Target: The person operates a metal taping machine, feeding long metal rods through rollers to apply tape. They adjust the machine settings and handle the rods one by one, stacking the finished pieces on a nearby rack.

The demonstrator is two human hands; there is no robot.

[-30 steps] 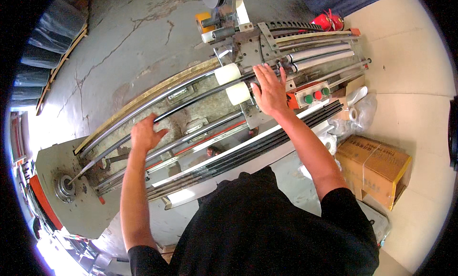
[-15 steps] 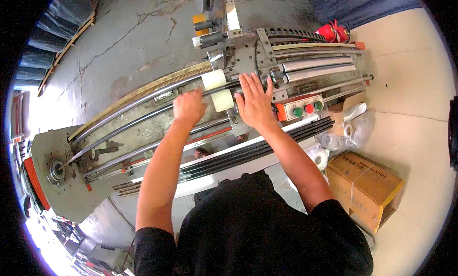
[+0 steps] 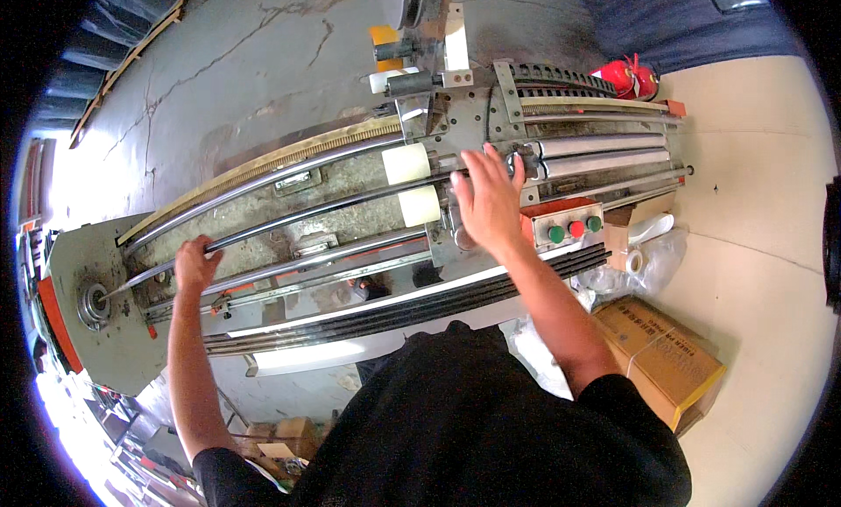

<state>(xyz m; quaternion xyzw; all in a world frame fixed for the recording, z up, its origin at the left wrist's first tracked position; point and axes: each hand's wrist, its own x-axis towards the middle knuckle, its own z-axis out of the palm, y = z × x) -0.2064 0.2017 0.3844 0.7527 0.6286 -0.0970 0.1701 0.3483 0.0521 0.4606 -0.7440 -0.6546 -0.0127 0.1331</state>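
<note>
A long dark rod [image 3: 307, 198] runs lengthwise over the machine bed, from a thin pale steel end at the round chuck [image 3: 94, 306] to the carriage plate [image 3: 464, 121]. My left hand [image 3: 194, 263] is near the left end of this rod, its fingers curled round it. Between my hands, the rod passes over a pair of cream rollers [image 3: 407, 163]. Above the carriage, just right of these rollers, my right hand [image 3: 492, 200] is open with its fingers spread. The rod's right end is partly hidden by that hand.
A control box [image 3: 565, 224] with green and red buttons sits right of my right hand. Several dark rods [image 3: 377, 310] lie along the near side. A cardboard box [image 3: 659, 354] stands at the right, and red fire extinguishers [image 3: 626, 76] at the back right.
My left hand has moved left along the rod, from beside the cream rollers toward the chuck. My right hand has lifted from flat on the rod, its fingers now bent. The view has shifted slightly.
</note>
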